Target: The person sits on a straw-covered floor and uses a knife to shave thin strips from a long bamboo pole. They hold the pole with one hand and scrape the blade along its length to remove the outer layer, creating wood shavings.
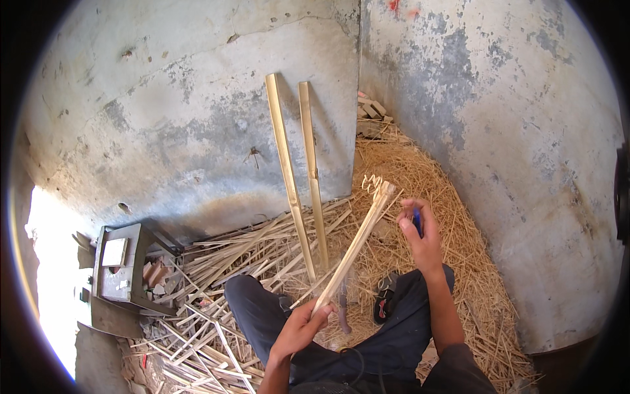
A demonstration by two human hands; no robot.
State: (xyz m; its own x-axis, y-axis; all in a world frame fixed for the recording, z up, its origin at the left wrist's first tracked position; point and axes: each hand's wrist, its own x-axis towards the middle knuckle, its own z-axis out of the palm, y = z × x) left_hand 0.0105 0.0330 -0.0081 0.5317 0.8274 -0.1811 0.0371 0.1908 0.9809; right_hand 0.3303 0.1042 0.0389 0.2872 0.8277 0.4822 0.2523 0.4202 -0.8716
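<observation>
My left hand [300, 328] is closed around the lower end of a bundle of long pale split strips [357, 244], which looks like bamboo. The bundle tilts up and to the right. Thin curled shavings [372, 184] stand out at its top end. My right hand [423, 240] is raised just right of that top end, with its fingers bent around a small blue object [417, 222]. Motion blur and the fingers hide what kind of object it is. Between my legs shows a dark wooden handle [344, 322], with a greyish part above it.
Two long pale split poles [287, 157] lean on the peeling wall [197, 98] ahead. Loose strips [203, 351] lie thickly at the left, and straw-like shavings [453, 262] heap at the right. A tipped wooden stool-like frame [134, 262] with rubble lies far left.
</observation>
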